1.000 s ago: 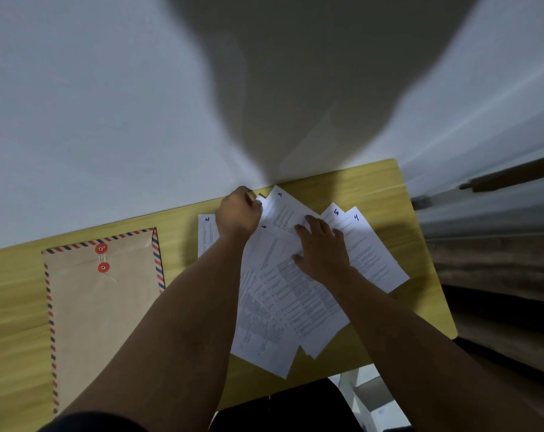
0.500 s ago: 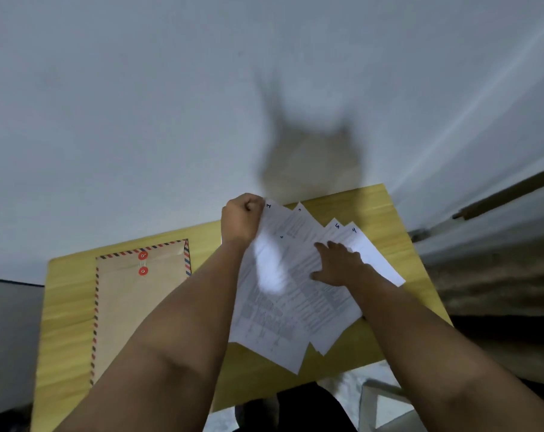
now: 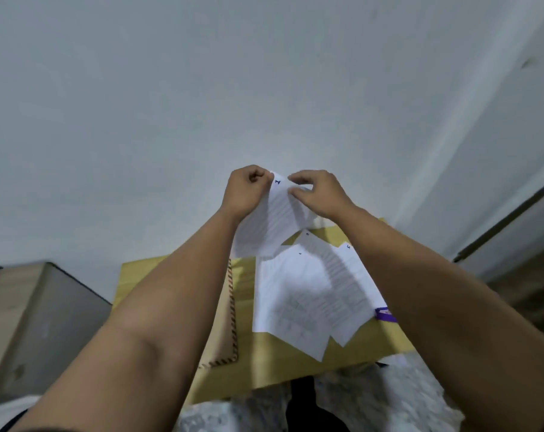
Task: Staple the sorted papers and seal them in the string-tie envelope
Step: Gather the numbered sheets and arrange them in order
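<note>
I hold a printed sheet marked 1 (image 3: 275, 216) up in the air above the yellow table (image 3: 264, 366). My left hand (image 3: 244, 191) grips its top left corner in a fist. My right hand (image 3: 316, 193) pinches the top edge beside it. Several other numbered sheets (image 3: 308, 294) lie fanned out on the table below. The string-tie envelope (image 3: 228, 332), tan with a striped border, lies to their left, mostly hidden behind my left forearm. A small purple object (image 3: 384, 314) peeks out at the papers' right edge by my right forearm.
A white wall (image 3: 202, 104) fills the view behind the table. A grey-brown cabinet (image 3: 30, 322) stands at the left. A dark rail (image 3: 507, 219) runs along the wall at the right. Pale patterned floor shows under the table's near edge.
Both hands have risen off the table with sheet 1. My right hand left the spread papers and now pinches the lifted sheet. The camera tilted upward.
</note>
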